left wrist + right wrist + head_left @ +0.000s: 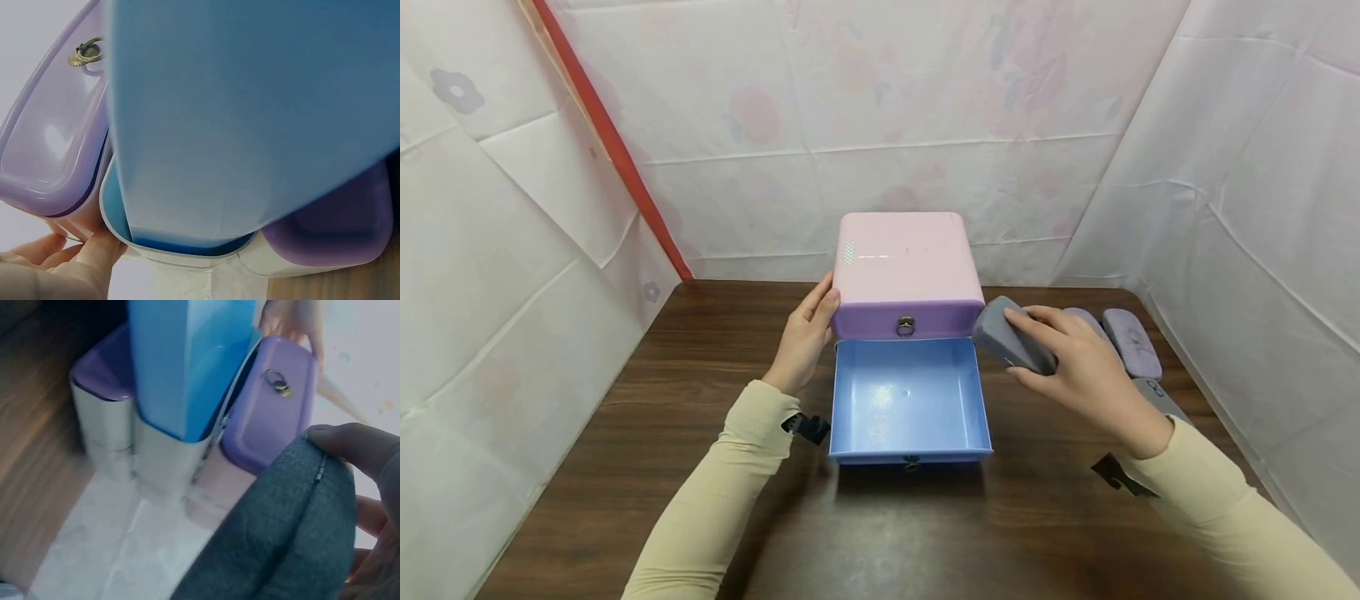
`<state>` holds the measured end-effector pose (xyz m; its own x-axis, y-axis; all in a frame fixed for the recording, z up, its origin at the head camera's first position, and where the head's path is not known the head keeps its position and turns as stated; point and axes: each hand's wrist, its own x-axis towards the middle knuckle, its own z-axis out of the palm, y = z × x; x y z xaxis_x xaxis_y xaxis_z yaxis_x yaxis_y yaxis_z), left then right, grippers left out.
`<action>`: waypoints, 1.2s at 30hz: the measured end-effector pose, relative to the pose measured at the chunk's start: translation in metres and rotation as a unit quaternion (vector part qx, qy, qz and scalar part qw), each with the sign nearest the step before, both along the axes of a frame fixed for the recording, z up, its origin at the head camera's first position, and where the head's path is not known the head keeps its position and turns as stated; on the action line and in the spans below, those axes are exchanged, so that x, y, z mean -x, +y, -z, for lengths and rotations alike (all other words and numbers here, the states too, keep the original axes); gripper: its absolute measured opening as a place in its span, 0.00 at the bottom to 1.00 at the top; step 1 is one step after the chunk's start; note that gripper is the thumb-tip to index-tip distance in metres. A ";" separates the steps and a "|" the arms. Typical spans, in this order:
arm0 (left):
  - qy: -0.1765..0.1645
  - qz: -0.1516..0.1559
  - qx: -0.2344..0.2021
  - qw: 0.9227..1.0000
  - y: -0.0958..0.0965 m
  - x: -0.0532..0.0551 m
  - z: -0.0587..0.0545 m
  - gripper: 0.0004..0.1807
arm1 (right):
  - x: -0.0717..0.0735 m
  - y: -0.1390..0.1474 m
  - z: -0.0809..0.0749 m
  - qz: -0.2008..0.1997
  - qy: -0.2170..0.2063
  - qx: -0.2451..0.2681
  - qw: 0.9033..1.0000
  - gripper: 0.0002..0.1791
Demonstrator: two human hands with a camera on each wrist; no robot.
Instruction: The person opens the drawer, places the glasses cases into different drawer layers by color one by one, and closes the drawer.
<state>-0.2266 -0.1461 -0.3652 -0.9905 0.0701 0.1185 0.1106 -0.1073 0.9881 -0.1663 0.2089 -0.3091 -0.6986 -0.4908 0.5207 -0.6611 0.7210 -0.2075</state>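
A small drawer unit with a pink top (906,254) stands on the table, its upper purple drawer (872,322) closed. Below it the blue drawer (906,408) is pulled out, with nothing inside. My left hand (801,342) rests against the unit's left side, thumb at the front corner. In the left wrist view those fingers (94,259) touch the casing beside the blue drawer. My right hand (1075,367) grips a grey glasses case (1006,335) just right of the purple drawer. The right wrist view shows the thumb on the end of its fabric-covered shell, by the hinge seam.
At the table's right side lie a purple glasses case (1132,343), another partly behind my right hand, and a grey one (1159,398) with a glasses print. A lower purple drawer (331,219) sits beneath the blue one. White sheets (880,108) hang around the table.
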 end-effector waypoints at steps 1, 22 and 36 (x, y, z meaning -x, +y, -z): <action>0.001 0.000 0.000 1.000 0.000 0.000 0.000 0.32 | -0.001 -0.003 -0.002 -0.004 0.002 -0.002 1.000 0.39; -0.004 0.002 -0.013 1.000 0.001 0.000 -0.001 0.32 | 0.007 -0.086 0.006 -0.155 -0.002 -0.133 0.979 0.38; -0.006 -0.002 -0.020 1.000 0.002 0.001 0.000 0.32 | 0.030 -0.118 0.037 -0.170 -0.009 -0.227 0.959 0.38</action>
<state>-0.2274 -0.1440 -0.3649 -0.9922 0.0609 0.1086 0.0987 -0.1460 0.9843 -0.1967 0.0913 -0.3465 -0.4644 -0.8652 0.1891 -0.8736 0.4826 0.0626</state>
